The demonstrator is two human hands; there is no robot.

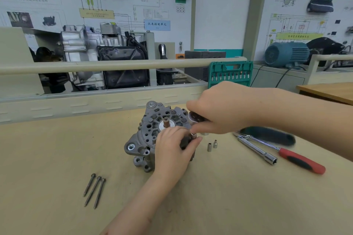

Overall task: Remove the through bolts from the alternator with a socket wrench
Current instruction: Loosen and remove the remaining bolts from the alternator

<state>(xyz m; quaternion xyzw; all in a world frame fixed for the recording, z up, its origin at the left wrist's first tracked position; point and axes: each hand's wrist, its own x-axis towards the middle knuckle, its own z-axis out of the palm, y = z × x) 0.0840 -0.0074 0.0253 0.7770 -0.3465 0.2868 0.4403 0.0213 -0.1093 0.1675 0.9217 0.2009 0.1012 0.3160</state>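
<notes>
Left hand (172,146) grips the alternator (152,133); right hand (219,108) holds the wrench head (195,117) above it; three bolts (94,190) lie left.

Left hand (172,147) is gripping the alternator (150,135) side, fingers curled. Right hand (222,108) is hovering just above it, fingers curled around a tool.

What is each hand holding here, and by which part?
The right hand grips the chrome ratchet wrench near its head. The left hand grips the grey metal alternator by its right side.
</notes>
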